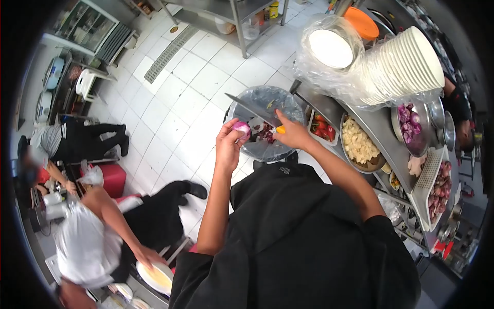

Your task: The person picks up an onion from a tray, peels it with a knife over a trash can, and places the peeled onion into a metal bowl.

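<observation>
Stack of white dishes (406,67), partly wrapped in clear plastic (334,82), stands on the steel counter (380,131). Below and left of the stack: pale food pieces (360,143) and red produce (322,129); above-left, an orange plastic item (362,23). Well left of the stack: a floor drain (171,54) and a white chair (85,82).

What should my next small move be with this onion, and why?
Probably bring the knife towards the onion, keeping both over the lined bin: your left hand holds the onion, your right hand grips the knife with its blade apart from it, and reddish scraps lie in the bin.
</observation>
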`<state>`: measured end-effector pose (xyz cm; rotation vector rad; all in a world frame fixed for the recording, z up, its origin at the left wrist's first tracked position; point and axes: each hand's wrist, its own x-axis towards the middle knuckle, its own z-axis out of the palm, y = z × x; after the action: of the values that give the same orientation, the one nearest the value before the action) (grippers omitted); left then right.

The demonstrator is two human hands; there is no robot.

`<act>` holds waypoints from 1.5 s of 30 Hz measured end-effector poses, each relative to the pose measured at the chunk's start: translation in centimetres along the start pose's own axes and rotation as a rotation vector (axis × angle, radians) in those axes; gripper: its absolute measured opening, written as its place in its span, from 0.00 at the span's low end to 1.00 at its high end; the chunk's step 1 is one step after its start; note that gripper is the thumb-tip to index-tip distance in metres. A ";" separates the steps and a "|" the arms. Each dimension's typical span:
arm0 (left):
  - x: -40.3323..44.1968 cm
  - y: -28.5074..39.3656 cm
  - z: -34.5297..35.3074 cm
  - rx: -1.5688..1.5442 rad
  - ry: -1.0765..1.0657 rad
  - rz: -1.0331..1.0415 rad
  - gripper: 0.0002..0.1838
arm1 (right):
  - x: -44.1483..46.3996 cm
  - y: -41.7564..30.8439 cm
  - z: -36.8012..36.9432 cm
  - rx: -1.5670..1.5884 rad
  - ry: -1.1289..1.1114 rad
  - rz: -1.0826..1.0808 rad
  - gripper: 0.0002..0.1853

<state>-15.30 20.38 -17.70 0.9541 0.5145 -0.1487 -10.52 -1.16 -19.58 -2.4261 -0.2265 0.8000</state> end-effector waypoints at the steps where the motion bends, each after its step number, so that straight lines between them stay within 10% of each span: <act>1: 0.1 0.3 0.3 0.102 -0.068 -0.006 0.26 | 0.1 0.3 0.6 -0.006 0.011 0.023 0.48; 7: 0.7 2.8 3.4 0.854 -0.492 -0.124 0.41 | -2.0 -2.2 0.8 -0.172 0.047 0.027 0.47; 17: 6.3 0.2 2.0 0.334 -0.745 -0.703 0.42 | -2.2 -3.3 2.1 -0.136 -0.006 0.031 0.48; 35: 4.0 -3.3 -1.6 0.543 -0.397 -0.330 0.22 | -8.9 10.0 9.1 0.075 0.140 0.324 0.33; 45: -3.5 -6.1 16.6 0.711 -0.859 -0.259 0.21 | -19.0 15.7 10.0 0.315 0.382 0.499 0.31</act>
<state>-14.59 3.11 -12.74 1.3825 -0.2485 -0.9762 -32.01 -15.64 -25.66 -2.2902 0.6253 0.5012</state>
